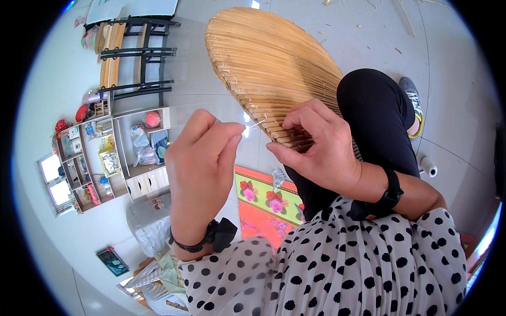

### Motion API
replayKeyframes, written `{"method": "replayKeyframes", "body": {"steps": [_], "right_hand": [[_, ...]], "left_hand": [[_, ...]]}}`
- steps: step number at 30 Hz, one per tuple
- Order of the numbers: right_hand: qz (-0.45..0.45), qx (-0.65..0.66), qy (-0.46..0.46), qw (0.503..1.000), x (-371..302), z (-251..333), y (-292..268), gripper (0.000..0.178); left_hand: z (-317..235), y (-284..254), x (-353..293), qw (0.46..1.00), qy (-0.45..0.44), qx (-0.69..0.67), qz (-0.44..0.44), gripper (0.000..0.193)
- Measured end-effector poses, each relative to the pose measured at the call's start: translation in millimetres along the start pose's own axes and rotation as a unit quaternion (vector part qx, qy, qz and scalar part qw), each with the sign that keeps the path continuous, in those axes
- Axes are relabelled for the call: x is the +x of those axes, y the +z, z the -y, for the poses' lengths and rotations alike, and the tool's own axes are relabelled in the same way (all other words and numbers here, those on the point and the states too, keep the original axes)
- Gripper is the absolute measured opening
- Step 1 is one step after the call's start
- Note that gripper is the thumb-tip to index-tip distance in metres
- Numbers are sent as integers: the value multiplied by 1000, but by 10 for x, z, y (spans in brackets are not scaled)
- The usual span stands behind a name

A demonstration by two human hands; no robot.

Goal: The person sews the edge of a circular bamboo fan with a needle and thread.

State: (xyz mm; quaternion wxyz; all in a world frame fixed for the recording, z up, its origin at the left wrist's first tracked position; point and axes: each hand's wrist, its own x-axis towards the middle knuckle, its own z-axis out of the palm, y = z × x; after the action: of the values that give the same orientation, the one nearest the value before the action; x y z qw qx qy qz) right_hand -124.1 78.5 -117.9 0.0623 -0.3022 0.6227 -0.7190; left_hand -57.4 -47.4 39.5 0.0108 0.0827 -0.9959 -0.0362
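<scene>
A tan, rounded slatted mat (279, 58) of narrow bamboo-like or reed-like strips leans across my raised leg. Small pale stitches run along its left edge. At the lower end of that edge, my right hand (321, 145) is closed on the mat, thumb below and fingers curled on top. My left hand (203, 152) is just left of the edge, thumb and forefinger pinched together. From that pinch a short, thin white thread (256, 124) runs to the mat's edge. Whether a needle is in the pinch cannot be made out.
Scraps of straw (406, 18) lie on the grey tiled floor. A white roll (429, 166) stands by my dark-trousered leg (377, 116). Below the mat lies a red and green flowered cloth (263, 203). Shelves (118, 139) and black-legged folding furniture (142, 52) stand at the left.
</scene>
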Motion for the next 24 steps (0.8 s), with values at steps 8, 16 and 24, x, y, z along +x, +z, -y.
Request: {"method": "replayKeyframes", "body": {"steps": [8,16,24], "right_hand": [[27,1,27,999,-16,56,-37,32],[18,-3,13,1000,-13,43,-62,32],[21,0,6,1000,-4,17,-92,31]], "left_hand": [[-148,-93,41,997,42,69,12,12],[-161,-41,52,998,34,58,-13,10],[5,140,160,985,-71,-152,31,8]]}}
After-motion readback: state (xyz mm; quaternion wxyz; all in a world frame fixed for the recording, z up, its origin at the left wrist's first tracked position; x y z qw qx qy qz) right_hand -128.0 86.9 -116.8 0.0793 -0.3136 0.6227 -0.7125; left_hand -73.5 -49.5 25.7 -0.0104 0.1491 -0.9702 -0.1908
